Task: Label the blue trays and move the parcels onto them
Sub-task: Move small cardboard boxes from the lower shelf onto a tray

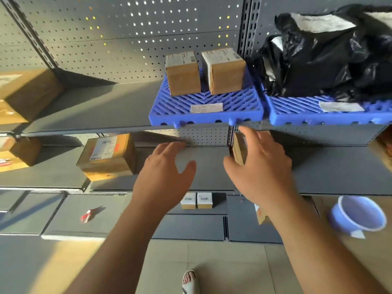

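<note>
Two blue trays stand side by side on the upper shelf. The left blue tray (203, 115) carries a white label (206, 108) near its front and two cardboard parcels (183, 74) (224, 71) at its back. The right blue tray (322, 117) also has a label (339, 107) and holds black bagged parcels (326, 54). My left hand (163, 177) hovers open over the middle shelf. My right hand (261, 166) reaches with fingers spread at a small upright cardboard parcel (239, 148), which it partly hides; whether it touches the parcel I cannot tell.
A labelled cardboard box (107, 155) sits on the middle shelf at left, with larger boxes (23, 96) further left. Two small boxes (196, 200) and a red item (86, 216) lie on the lowest shelf. A light blue basin (358, 215) stands at the lower right.
</note>
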Available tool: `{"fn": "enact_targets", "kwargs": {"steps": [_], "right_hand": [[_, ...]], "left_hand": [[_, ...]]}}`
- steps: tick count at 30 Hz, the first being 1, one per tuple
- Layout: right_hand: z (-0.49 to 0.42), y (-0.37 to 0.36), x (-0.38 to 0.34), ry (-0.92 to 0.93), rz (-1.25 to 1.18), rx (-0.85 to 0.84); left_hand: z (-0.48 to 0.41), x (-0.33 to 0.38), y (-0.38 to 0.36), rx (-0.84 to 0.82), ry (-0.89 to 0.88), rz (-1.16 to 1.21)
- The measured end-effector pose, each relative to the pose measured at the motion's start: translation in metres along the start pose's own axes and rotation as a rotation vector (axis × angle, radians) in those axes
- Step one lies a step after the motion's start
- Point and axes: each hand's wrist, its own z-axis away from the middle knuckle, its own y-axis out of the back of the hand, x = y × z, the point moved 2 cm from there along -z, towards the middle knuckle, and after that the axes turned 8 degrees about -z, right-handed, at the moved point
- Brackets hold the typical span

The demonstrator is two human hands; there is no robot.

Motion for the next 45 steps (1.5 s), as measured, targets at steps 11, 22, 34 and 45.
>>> {"fn": "enact_targets", "kwargs": {"steps": [11,22,34,45], "right_hand": [[0.043,-0.099,0.021,-0.159,-0.005,-0.266],[0.08,-0.214,0.034,-0.345,0.038,-0.421],[0.055,-0.286,0.081,-0.396,0.018,-0.515],[0.005,-0.374,0.15,-0.33,0.102,-0.568]], "left_hand": [[0.034,-0.075,-0.063,-0.256,0.052,-0.072],[0.046,-0.147,-0.123,-0.475,0.036,-0.08],[0.038,-0.175,-0.208,-0.617,0.148,-0.091],[0.008,-0.217,-0.326,-0.615,0.215,-0.071]]}}
